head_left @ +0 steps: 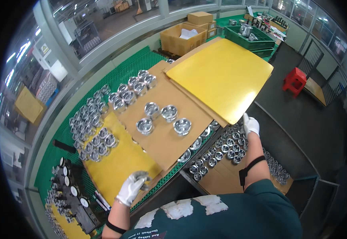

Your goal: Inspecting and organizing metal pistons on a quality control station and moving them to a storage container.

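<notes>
My left hand (pixel 129 190), in a white glove, is closed around a shiny metal piston (pixel 143 179) at the near edge of the bench, over a yellow sheet (pixel 121 169). My right hand (pixel 251 124), also gloved, grips the near right edge of a large yellow board (pixel 225 75); some of its fingers are hidden. Cardboard shows under that board's left edge. Between my hands, several pistons (pixel 182 126) stand apart on a brown cardboard sheet (pixel 157 147). Farther left, more pistons (pixel 127 96) stand in close groups.
Dial gauges (pixel 74 191) on a dark fixture and marker pens (pixel 102 201) sit at the near left. Rows of pistons (pixel 225 148) stand on cardboard below my right arm. An orange bin (pixel 183 40) and green crate (pixel 249 38) are at the back; a red stool (pixel 295 81) is right.
</notes>
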Demonstrator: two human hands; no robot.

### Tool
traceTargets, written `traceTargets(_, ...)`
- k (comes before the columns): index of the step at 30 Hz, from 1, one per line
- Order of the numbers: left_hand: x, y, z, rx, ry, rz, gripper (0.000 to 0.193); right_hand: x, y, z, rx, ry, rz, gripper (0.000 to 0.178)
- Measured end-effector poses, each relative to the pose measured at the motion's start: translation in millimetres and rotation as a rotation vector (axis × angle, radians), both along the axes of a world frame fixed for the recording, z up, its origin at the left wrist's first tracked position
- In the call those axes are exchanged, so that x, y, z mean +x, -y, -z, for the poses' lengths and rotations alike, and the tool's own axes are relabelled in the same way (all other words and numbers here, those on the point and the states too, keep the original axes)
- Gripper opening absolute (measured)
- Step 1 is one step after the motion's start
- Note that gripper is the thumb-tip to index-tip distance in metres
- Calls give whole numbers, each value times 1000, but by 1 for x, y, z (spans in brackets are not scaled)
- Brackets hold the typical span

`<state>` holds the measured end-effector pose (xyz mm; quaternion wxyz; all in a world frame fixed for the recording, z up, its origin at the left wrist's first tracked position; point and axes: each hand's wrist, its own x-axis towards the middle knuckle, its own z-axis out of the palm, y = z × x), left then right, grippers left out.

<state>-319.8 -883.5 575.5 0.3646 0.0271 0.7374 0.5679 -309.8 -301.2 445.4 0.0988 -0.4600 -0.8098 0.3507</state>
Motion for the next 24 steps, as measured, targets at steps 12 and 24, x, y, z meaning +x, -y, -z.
traceTargets(12,179,179,26,-222,-158,-106,42,108,432,-67,-13,54,-1223,43)
traceTargets(24,302,514,69,-1313,-844,-1012,40,165,633,-112,-177,234,-1425,31)
